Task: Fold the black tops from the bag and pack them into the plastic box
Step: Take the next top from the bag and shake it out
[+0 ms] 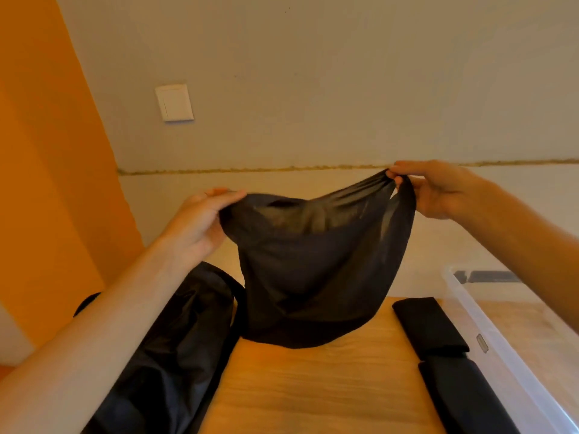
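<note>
the left grip (200, 220) and the right grip (438, 189) each pinch a bunched upper edge of a sheer black top (313, 270), which hangs between them over the far end of the wooden counter (313, 386); whether its hem touches the wood is hard to tell. the black bag (175, 355) lies at the left, partly hidden under the left forearm and cut off at the bottom, its contents too dark to make out. two folded tops (429, 324) lie end to end just beside the clear plastic box (498, 355), itself cut off at the right and partly covered by the right forearm.
</note>
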